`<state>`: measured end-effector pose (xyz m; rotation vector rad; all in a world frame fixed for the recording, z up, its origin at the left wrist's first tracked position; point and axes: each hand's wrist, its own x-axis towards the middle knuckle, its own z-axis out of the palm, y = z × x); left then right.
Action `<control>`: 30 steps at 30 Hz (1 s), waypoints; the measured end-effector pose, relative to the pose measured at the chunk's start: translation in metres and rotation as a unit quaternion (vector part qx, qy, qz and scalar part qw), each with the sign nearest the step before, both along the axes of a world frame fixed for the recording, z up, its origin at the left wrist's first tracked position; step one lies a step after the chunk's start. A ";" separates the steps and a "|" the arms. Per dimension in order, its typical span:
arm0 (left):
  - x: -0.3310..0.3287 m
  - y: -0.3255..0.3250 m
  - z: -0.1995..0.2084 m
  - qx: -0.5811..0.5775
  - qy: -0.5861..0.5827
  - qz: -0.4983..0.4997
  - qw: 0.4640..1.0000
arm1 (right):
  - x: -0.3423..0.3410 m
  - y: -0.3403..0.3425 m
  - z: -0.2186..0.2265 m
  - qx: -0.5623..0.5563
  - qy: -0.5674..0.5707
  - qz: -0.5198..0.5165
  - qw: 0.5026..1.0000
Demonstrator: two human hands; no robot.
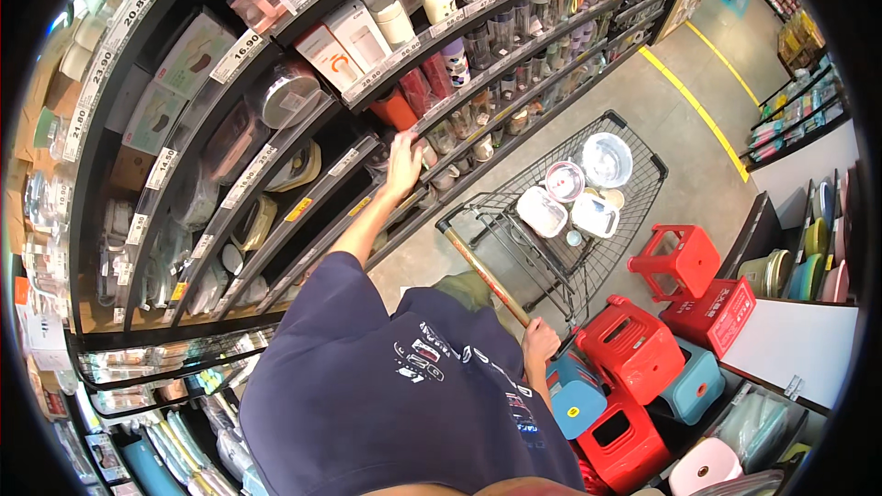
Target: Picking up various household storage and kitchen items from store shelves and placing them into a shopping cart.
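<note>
My left hand (pixel 404 165) reaches out to a lower shelf on the left. Its fingers are at the shelf edge, just below an orange-red item (pixel 393 110) and close to several small clear packs (pixel 443 138). Whether the fingers hold anything does not show. My right hand (pixel 540 344) is wrapped round the right end of the handle (pixel 487 280) of a black wire shopping cart (pixel 634 211). In the cart lie a round clear container (pixel 607 161), a pink-rimmed round one (pixel 564 182) and two white-lidded boxes (pixel 542 211).
Shelves of cups, bottles and boxed goods (pixel 358 35) curve along the left. Red stools (pixel 634 349) and blue stools (pixel 576 395) crowd the right, beside a red carton (pixel 712 317). Yellow lines (pixel 694 106) mark the grey floor ahead.
</note>
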<state>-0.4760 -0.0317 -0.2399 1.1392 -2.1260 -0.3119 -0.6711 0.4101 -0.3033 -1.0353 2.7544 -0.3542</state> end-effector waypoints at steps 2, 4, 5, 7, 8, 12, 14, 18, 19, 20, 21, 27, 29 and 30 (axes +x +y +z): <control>-0.012 -0.016 0.025 0.015 -0.094 0.010 0.995 | -0.010 -0.006 -0.005 0.017 0.000 0.006 1.000; -0.023 -0.038 0.033 -0.062 -0.155 0.034 0.985 | -0.021 -0.019 -0.002 0.017 -0.013 0.005 1.000; -0.031 -0.046 0.039 -0.080 -0.177 0.051 0.980 | -0.026 -0.023 -0.001 0.014 -0.017 0.001 1.000; -0.042 -0.062 0.045 -0.086 -0.213 0.089 0.969 | -0.037 -0.033 0.002 0.013 -0.024 0.000 1.000; -0.045 -0.070 0.044 -0.091 -0.225 0.112 0.964 | -0.041 -0.038 0.003 0.008 -0.032 -0.002 0.999; -0.057 -0.101 0.046 -0.114 -0.294 0.205 0.927 | -0.056 -0.055 0.000 0.031 -0.046 -0.008 0.998; -0.053 -0.119 0.033 -0.081 -0.308 0.231 0.919 | -0.065 -0.061 -0.004 0.031 -0.014 0.007 0.999; -0.050 -0.147 0.015 -0.237 -0.248 0.178 0.922 | -0.084 -0.071 -0.012 0.036 -0.031 0.031 0.998; -0.051 -0.150 0.014 -0.230 -0.251 0.177 0.923 | -0.089 -0.074 -0.012 0.045 -0.034 0.037 0.998; -0.052 -0.152 0.014 -0.240 -0.250 0.189 0.919 | -0.094 -0.076 -0.012 0.053 -0.036 0.039 0.997; -0.052 -0.154 0.013 -0.249 -0.250 0.202 0.914 | -0.099 -0.079 -0.013 0.059 -0.035 0.033 0.997; -0.047 -0.145 0.012 -0.231 -0.238 0.187 0.925 | -0.124 -0.107 -0.010 0.059 -0.024 0.022 0.998; -0.048 -0.137 0.015 -0.220 -0.258 0.201 0.919 | -0.132 -0.113 -0.015 0.072 -0.018 0.016 0.997; -0.051 -0.135 0.017 -0.212 -0.276 0.214 0.913 | -0.136 -0.117 -0.017 0.081 -0.011 0.007 0.997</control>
